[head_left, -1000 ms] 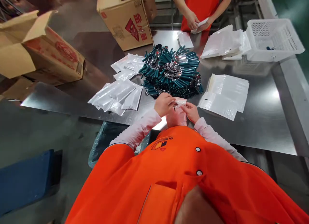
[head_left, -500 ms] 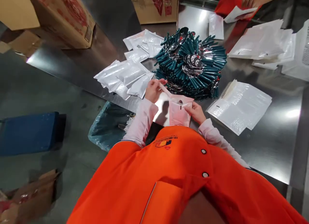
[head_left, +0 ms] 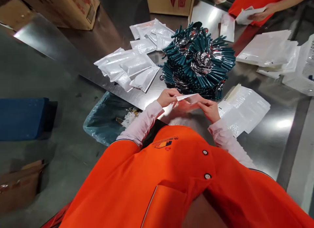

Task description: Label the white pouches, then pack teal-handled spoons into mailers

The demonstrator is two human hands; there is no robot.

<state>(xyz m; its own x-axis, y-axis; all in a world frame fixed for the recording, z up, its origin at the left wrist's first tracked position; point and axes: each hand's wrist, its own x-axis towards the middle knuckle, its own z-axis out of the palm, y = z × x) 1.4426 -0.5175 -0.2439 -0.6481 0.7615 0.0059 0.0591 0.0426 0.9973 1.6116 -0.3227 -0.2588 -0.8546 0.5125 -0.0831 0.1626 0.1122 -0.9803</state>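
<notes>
A white bubble mailer (head_left: 189, 98), tinted pink by light, is stretched between my hands just above the steel table's near edge. My left hand (head_left: 168, 97) pinches its left end, fingers closed. At the other end my right hand (head_left: 209, 108) is closed on it, thumb and fingers pressed together. Just beyond my hands rises a heap of spoons (head_left: 200, 66) with dark green handles. Several plump white mailers (head_left: 133, 62) lie beyond my left hand. Close to my right hand is a stack of flat white mailers (head_left: 251, 107), partly behind my forearm.
A bin with a teal liner (head_left: 96, 120) holding scraps stands below the table edge at left. Cardboard boxes (head_left: 169, 4) sit at the back. Across the table, a co-worker's hand (head_left: 263, 13) holds a white packet near more mailers (head_left: 266, 48). A blue block-shaped object (head_left: 22, 118) is on the floor.
My left hand has moved right and onto the mailer's edge; the white strip it held is out of sight. The mailer is tilted and raised. The co-worker's hands have moved apart.
</notes>
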